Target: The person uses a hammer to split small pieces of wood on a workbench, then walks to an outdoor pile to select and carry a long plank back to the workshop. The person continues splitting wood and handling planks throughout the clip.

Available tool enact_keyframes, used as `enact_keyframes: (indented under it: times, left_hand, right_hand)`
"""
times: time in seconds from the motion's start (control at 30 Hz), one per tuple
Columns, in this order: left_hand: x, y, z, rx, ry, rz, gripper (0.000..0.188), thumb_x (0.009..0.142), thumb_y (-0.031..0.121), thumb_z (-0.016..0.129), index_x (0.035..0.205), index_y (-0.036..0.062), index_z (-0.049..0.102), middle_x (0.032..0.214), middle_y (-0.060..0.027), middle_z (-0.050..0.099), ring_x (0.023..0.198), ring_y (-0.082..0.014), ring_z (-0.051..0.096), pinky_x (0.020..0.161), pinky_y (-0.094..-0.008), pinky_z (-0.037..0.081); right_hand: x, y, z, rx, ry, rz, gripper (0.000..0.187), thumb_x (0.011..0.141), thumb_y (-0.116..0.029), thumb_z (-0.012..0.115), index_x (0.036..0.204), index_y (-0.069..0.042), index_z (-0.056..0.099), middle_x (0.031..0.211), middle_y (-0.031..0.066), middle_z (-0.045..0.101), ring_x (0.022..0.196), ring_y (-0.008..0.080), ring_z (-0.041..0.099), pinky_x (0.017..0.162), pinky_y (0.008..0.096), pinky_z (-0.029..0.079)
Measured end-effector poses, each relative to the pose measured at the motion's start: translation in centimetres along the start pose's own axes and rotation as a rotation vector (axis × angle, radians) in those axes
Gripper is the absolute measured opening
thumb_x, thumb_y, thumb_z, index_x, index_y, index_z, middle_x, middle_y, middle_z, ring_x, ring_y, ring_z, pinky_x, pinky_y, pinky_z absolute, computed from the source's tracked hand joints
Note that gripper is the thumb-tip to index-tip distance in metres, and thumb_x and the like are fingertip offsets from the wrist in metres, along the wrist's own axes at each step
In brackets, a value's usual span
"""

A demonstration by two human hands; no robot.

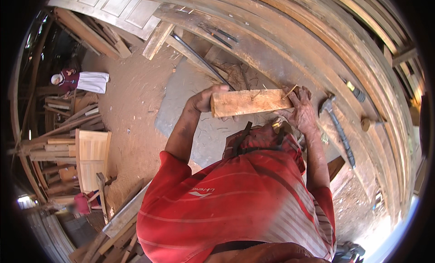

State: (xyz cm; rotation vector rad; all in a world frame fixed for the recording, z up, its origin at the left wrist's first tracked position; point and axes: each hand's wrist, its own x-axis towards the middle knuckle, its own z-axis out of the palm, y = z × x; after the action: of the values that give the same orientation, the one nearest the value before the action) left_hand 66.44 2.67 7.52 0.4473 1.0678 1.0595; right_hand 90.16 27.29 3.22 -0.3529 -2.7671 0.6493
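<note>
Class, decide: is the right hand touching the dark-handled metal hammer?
Apart: the head view shows a plain gap between the right hand and the hammer.

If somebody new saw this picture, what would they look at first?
Probably the big red shirt, filling the lower middle. Just above it, the left hand and the right hand hold a chunky wooden block between them. After that, maybe the hammer lying to the right, or the long boards curving across the top and right.
</note>
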Motion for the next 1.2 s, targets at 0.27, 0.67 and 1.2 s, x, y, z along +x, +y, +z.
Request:
enact_keyframes:
  times: [0.27,0.67,1.2]
  left_hand:
    - [3.9,4.0,2.7,0.073,0.719,0.652,0.065,0.084,0.051,0.056,0.124,0.0007,0.051,0.116,-0.0137,0.058,0.105,-0.0205,0.056,0.084,-0.0348,0.047]
    - [11.2,7.4,-1.4,-0.533,0.744,1.016,0.056,0.085,0.04,0.065,0.117,-0.0001,0.043,0.105,-0.0143,0.055,0.1,-0.0267,0.057,0.088,-0.0416,0.048]
    - [16.4,3.1,-4.4,1.19,1.385,0.444,0.066,0.081,0.049,0.065,0.121,-0.0002,0.051,0.122,-0.0229,0.042,0.109,-0.0358,0.044,0.093,-0.0497,0.038]
  right_hand:
    - [0.6,1.4,-0.3,0.242,0.101,0.186,0.067,0.073,-0.026,0.075,0.131,-0.01,0.046,0.127,0.019,0.048,0.113,0.0369,0.049,0.092,0.0435,0.044]
    - [-17.6,9.6,-5.2,-0.392,0.077,0.71,0.04,0.089,-0.026,0.058,0.121,-0.004,0.051,0.113,0.0224,0.053,0.106,0.0396,0.05,0.09,0.0484,0.04]
    - [-9.3,-0.8,-4.5,0.668,0.348,0.872,0.046,0.093,-0.046,0.049,0.074,-0.005,0.047,0.047,-0.0026,0.039,0.039,0.0065,0.037,0.037,0.0246,0.027]
